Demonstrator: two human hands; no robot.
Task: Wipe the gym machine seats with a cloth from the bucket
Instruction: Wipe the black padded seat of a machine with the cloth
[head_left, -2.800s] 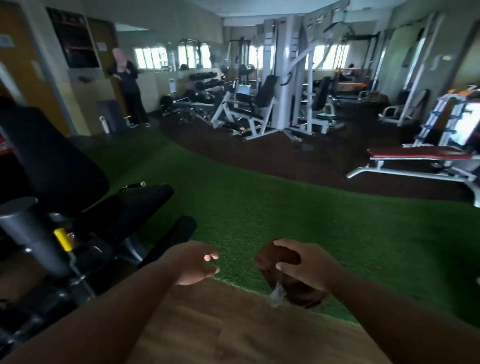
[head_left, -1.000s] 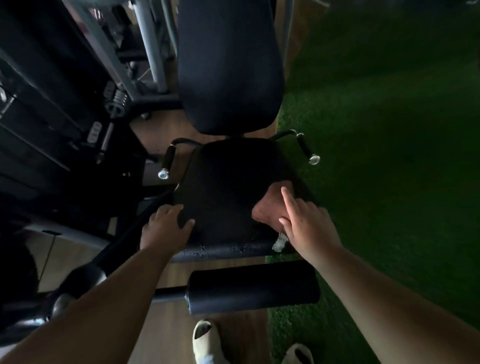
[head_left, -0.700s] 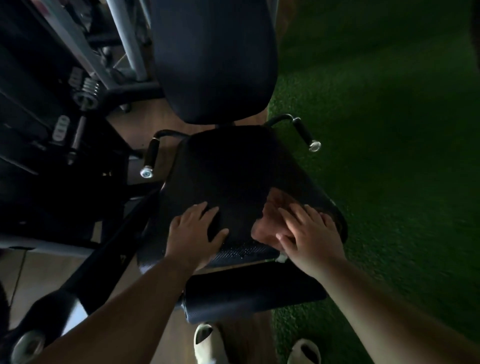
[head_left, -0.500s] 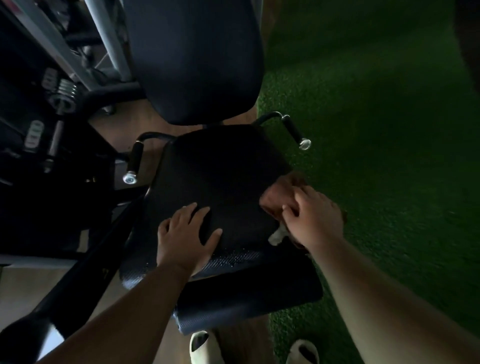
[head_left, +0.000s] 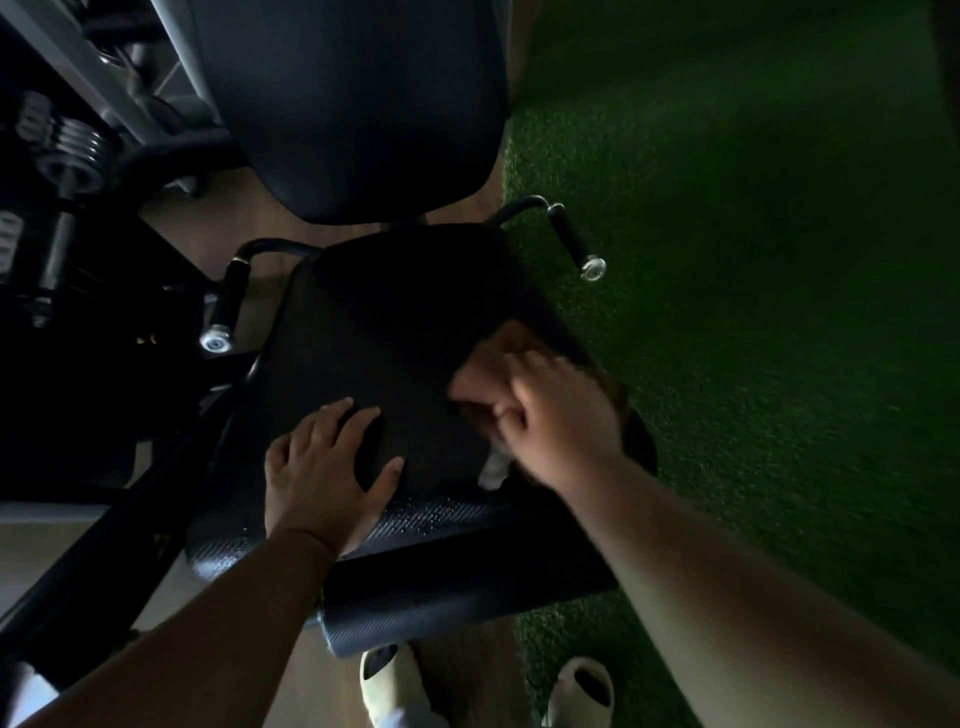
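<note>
A black padded machine seat (head_left: 384, 332) fills the middle of the view, with its black backrest (head_left: 348, 98) above it. My left hand (head_left: 322, 473) lies flat on the seat's front left part, fingers spread. My right hand (head_left: 561, 415) holds a brown cloth (head_left: 488, 364) bunched under its curled fingers on the seat's right side. A pale tag of the cloth (head_left: 493, 467) hangs below that hand. No bucket is in view.
Two black grab handles (head_left: 571, 241) (head_left: 226, 301) stick out beside the seat. A black roller pad (head_left: 457, 597) lies in front of it. Weight plates and machine frame (head_left: 67, 156) stand at the left, green turf (head_left: 753, 312) at the right. My shoes (head_left: 389, 686) are below.
I turned from the open gym floor to the seat and brought the cloth down onto it. My left hand moved onto the seat and my right hand drew the cloth across its right side.
</note>
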